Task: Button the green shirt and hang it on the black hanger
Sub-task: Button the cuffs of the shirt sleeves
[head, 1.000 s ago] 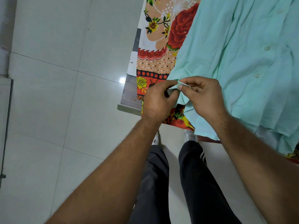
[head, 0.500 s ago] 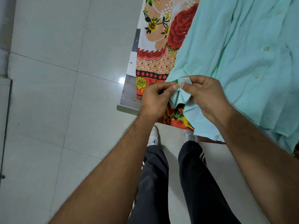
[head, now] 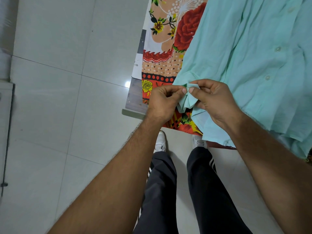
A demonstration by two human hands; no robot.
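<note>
Green shirt (head: pixel 249 53) fabric lies spread over a flowered cloth (head: pixel 162 53) that covers the surface, its lower edge hanging off the near side above the person's white shoes (head: pixel 160 142). Two pale buttons (head: pixel 277 48) show along the front strip, toward the right of the view. At the shirt's left corner, both hands meet on a small folded bit of fabric. The left hand (head: pixel 163 103) has its thumb and forefinger pressed together on that fold, the other fingers curled in. The right hand (head: pixel 214 98) pinches the same fold from the other side, thumb tip nearly touching the left thumb tip, with a flap of cloth standing up just above them. Whether a button sits inside the pinch cannot be told. Below, dark trousers (head: pixel 160 191) with white stripes stand on a pale tiled floor (head: pixel 59 81).
</note>
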